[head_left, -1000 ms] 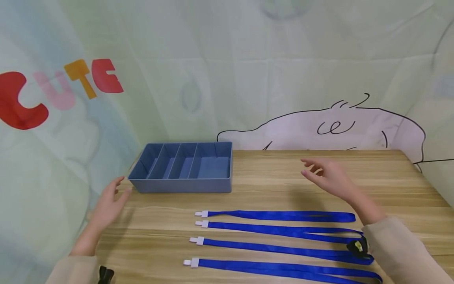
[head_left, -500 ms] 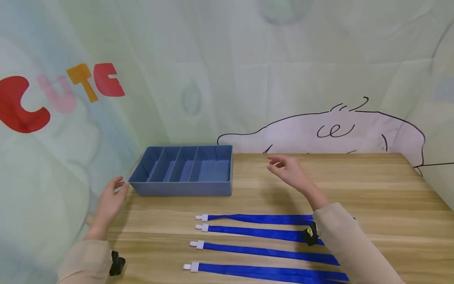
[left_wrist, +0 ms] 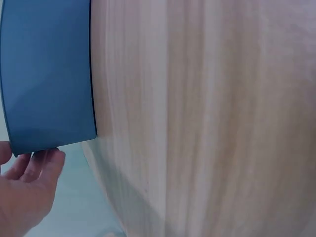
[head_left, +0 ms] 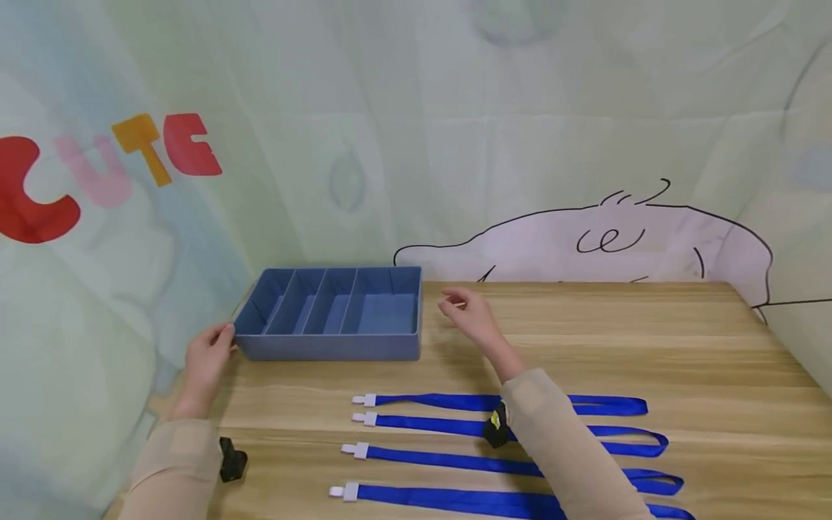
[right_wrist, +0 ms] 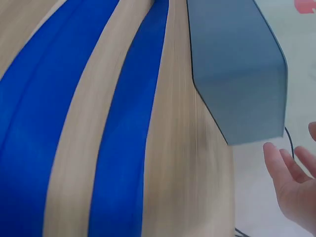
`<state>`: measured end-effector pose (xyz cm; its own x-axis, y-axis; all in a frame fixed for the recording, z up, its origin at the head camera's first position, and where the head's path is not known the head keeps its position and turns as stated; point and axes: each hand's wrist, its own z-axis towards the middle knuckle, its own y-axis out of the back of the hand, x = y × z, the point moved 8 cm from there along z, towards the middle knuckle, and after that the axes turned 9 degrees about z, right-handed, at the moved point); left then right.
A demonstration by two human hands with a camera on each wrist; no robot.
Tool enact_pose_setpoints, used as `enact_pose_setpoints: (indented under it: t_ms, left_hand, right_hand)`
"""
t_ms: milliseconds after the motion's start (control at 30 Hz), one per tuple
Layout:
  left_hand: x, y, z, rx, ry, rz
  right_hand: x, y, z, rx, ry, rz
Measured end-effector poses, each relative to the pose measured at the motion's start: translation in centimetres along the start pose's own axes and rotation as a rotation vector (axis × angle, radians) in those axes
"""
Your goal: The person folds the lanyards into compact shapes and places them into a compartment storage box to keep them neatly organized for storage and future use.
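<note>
A blue-grey plastic box (head_left: 334,347) with several upright dividers stands at the back left of the table. At its left end is my left hand (head_left: 206,359); in the left wrist view its fingertips (left_wrist: 58,157) touch or nearly touch the outside of the end wall. My right hand (head_left: 473,315) hovers just right of the box, fingers loosely bent and holding nothing. A small gap parts it from the box's end in the right wrist view. Several blue lanyards (head_left: 448,459) with white clips (head_left: 357,451) lie side by side in front, partly covered by the right sleeve.
The wooden table (head_left: 650,347) ends at a printed curtain (head_left: 364,130) behind it and on the left. Black wrist cameras (head_left: 497,427) sit on both sleeves, the right one above the lanyards.
My right hand has swept left across the table to beside the box's right end. My left hand has come slightly right, up to the box's left end. Box and lanyards stay in place.
</note>
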<state>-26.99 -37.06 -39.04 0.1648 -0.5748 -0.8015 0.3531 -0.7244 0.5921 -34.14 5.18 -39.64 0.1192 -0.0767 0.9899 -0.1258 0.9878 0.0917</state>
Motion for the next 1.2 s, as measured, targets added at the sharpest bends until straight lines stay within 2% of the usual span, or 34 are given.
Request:
enact_pose_setpoints:
  t_ms: [133, 467, 633, 767, 867, 1000, 1200]
  left_hand:
    - [-0.2, -0.1, 0.3, 0.011, -0.002, -0.019]
    - [0.7, -0.3, 0.9, -0.008, 0.085, -0.128]
    - [1.1, -0.4, 1.1, -0.027, 0.122, -0.174]
    - [1.2, -0.3, 1.0, -0.027, 0.153, -0.232]
    - [1.1, -0.4, 0.9, -0.007, 0.140, -0.212]
    - [0.3, -0.7, 0.7, 0.049, 0.065, -0.133]
    - [-0.7, -1.5, 0.1, 0.134, -0.010, -0.119]
  right_hand:
    - [-0.2, -1.0, 0.1, -0.051, -0.019, 0.043]
    - [-1.1, -4.3, 0.0, -0.041, -0.078, 0.158]
    - [-1.3, -4.6, 0.1, -0.053, -0.091, 0.187]
    - [-1.1, -4.5, -0.1, -0.020, -0.104, 0.181]
    - [-1.1, -4.1, -0.1, 0.012, -0.124, 0.177]
    - [-1.2, -3.4, -0.1, 0.036, -0.171, 0.164]
    - [-1.1, -2.1, -0.4, 0.050, -0.218, 0.103]
